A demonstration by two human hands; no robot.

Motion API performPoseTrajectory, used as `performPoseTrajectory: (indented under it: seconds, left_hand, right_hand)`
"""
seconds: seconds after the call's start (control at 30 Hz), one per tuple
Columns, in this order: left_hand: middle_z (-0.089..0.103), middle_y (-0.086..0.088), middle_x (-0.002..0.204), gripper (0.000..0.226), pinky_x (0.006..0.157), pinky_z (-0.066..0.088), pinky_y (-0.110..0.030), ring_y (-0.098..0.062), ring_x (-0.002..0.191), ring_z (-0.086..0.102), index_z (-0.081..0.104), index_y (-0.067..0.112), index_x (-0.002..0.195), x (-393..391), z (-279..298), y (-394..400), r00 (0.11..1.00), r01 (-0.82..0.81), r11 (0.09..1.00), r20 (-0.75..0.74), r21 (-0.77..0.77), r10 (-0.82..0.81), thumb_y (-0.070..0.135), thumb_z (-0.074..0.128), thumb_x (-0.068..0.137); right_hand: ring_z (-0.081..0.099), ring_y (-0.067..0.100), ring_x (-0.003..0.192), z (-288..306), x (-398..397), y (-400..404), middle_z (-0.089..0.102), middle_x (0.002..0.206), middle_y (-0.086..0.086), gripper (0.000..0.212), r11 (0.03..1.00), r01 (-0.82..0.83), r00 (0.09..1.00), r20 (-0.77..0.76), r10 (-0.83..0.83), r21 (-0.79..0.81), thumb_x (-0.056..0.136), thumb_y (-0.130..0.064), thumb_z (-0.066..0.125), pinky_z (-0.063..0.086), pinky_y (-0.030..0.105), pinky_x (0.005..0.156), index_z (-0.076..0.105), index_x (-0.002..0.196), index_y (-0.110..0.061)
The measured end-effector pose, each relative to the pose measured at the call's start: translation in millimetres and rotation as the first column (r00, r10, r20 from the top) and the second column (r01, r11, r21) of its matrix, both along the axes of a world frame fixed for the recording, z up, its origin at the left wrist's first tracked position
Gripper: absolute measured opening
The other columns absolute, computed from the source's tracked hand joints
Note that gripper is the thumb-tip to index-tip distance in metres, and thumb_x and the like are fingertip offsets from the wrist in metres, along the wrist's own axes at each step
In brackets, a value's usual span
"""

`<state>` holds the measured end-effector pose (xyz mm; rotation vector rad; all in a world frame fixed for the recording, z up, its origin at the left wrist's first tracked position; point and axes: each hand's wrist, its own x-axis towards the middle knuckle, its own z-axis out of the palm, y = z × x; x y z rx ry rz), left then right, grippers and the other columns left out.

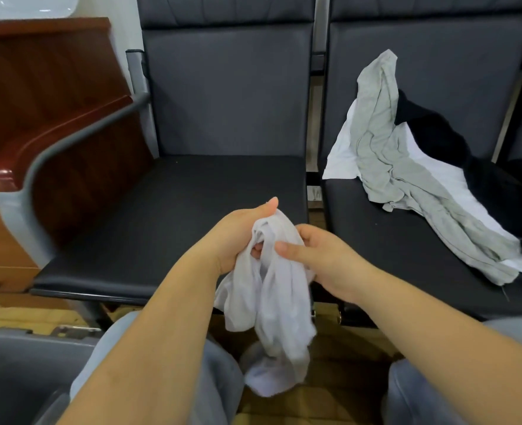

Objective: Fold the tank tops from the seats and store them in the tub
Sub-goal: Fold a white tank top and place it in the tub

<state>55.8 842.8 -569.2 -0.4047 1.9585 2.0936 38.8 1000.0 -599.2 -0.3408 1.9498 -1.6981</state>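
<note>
Both hands grasp one bunched white tank top above the front edge of the left seat.

At lower left, the grey plastic tub [23,363] shows only its rim. The left hand [241,237] clenches the thin white fabric tank top [272,296] near its upper end; the right hand [321,256] pinches the same garment, which hangs down between the person's knees. The black padded left seat [192,191] lies beyond the hands. On the black padded right seat [376,240] lie a crumpled grey tank top [385,148], a white garment [342,154] under it, and a black garment [431,127] beside it.
</note>
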Motion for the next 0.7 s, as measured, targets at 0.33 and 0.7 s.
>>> performPoseTrajectory:
  seconds: [0.33,0.7]
  left_hand:
    - [0.059,0.003,0.066,0.049,0.064,0.041,-0.023,-0.011,0.062,0.05,0.059,0.01,0.067,-16.2,-17.7,-3.5,0.937,-0.266,0.838,-0.333,-0.477,0.108,0.051,0.053,0.093]
    - [0.069,-0.007,0.113,0.041,0.09,0.054,-0.038,-0.024,0.104,0.065,0.06,0.016,0.114,-21.5,-18.2,25.6,0.989,-0.144,0.937,0.012,0.318,0.148,0.049,0.041,0.097]
  right_hand:
    - [0.068,0.023,0.101,2.5,-24.4,16.9,0.072,0.109,0.006,0.031,0.97,0.183,0.976,0.151,-0.16,-0.157,0.087,-0.038,0.064,0.052,0.04,0.092,0.068,0.111,-0.019]
    - [0.069,0.026,0.095,0.5,-19.4,27.8,0.071,0.102,0.008,0.051,0.996,0.006,0.988,0.152,0.007,-0.086,0.064,-0.039,0.07,0.056,0.045,0.086,0.063,0.111,-0.019]
